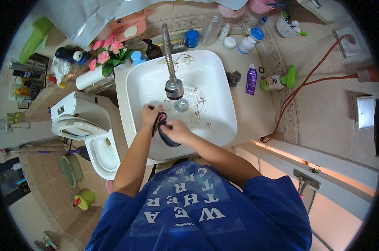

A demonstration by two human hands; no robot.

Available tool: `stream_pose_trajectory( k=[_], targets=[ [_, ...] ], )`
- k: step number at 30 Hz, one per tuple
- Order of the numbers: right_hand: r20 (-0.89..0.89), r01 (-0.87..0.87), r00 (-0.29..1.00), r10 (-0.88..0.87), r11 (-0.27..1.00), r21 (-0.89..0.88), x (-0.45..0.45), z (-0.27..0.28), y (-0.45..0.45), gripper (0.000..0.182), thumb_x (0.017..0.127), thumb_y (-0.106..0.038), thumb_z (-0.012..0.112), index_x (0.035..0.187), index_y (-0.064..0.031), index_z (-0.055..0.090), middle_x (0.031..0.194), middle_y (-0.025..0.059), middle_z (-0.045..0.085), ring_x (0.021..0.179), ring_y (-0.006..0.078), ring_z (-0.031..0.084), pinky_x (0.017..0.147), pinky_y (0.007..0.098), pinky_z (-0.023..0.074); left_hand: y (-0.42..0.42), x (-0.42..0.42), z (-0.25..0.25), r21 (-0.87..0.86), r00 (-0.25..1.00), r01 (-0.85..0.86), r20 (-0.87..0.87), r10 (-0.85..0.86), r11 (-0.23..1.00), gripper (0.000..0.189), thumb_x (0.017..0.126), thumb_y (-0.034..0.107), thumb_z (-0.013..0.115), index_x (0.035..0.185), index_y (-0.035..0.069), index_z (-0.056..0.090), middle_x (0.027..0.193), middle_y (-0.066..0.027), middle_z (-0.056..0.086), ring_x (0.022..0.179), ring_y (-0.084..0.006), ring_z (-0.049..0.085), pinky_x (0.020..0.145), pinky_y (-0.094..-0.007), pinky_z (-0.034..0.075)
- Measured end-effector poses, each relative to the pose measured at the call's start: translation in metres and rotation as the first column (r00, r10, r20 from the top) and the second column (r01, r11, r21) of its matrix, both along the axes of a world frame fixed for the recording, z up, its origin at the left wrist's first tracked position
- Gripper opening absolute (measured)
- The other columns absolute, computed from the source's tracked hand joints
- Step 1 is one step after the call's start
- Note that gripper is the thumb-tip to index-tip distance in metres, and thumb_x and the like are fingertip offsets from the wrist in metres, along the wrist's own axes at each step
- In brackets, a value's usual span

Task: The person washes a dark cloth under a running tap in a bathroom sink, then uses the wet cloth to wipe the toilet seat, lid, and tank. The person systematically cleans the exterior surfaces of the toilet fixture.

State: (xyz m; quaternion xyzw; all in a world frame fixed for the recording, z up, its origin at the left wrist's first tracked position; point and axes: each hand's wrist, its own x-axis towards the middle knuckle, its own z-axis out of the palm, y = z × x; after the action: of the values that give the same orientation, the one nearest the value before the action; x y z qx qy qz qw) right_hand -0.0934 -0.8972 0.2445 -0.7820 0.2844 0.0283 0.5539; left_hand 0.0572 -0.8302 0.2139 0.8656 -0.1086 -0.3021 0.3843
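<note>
Low in the white washbasin, on its near left side, both of my hands hold one small dark item with a pinkish inner side. It looks like a shoe or a folded fabric piece; I cannot tell which. My left hand grips its upper left edge. Fingers of my right hand pinch its other edge, keeping the opening spread. Just beyond my hands, the faucet head hangs on a flexible metal neck above the round drain. Whether water is flowing is hard to tell.
A purple bottle, a dark scouring pad and a green spray bottle lie right of the basin. Behind it stand a blue cup and a brown pump bottle. A toilet is at the left, a door at the right.
</note>
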Motion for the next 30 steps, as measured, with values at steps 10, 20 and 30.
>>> stream_pose_trajectory(
  k=[10, 20, 30],
  targets=[
    [0.263, 0.153, 0.953, 0.152, 0.509, -0.847, -0.002, -0.013, -0.117, 0.016, 0.081, -0.017, 0.072, 0.098, -0.0173, 0.071, 0.106, 0.007, 0.06, 0.1, 0.0281, 0.057, 0.085, 0.0408, 0.0448, 0.0, -0.019, 0.019, 0.42, 0.273, 0.623, 0.674, -0.686, 0.66, 0.038, 0.087, 0.026, 0.065, 0.123, 0.016, 0.059, 0.12, -0.0072, 0.054, 0.118, -0.028, 0.05, 0.095, -0.0475, 0.041],
    [0.282, 0.263, 0.94, -0.194, 0.937, -0.231, -0.018, -0.033, -0.056, 0.026, 0.09, -0.024, 0.068, 0.085, 0.0013, 0.066, 0.081, 0.0157, 0.058, 0.079, 0.0315, 0.058, 0.07, 0.0398, 0.0446, -0.023, -0.053, 0.001, -0.314, 0.928, -0.295, -0.32, 0.192, 0.902, 0.024, 0.099, 0.029, 0.056, 0.102, 0.006, 0.058, 0.078, -0.0059, 0.063, 0.065, -0.0223, 0.062, 0.06, -0.0379, 0.051],
    [-0.238, 0.162, 0.81, -0.536, -0.186, 0.969, 0.005, -0.021, -0.014, 0.038, 0.092, -0.048, 0.064, 0.104, -0.0123, 0.062, 0.1, 0.0074, 0.066, 0.094, 0.0229, 0.064, 0.087, 0.0386, 0.0519, 0.006, -0.092, 0.064, -0.047, 0.707, 0.322, 0.676, -0.208, 0.945, 0.026, 0.076, 0.007, 0.063, 0.101, 0.0, 0.06, 0.116, -0.0194, 0.056, 0.108, -0.0394, 0.05, 0.092, -0.0465, 0.04]
  ],
)
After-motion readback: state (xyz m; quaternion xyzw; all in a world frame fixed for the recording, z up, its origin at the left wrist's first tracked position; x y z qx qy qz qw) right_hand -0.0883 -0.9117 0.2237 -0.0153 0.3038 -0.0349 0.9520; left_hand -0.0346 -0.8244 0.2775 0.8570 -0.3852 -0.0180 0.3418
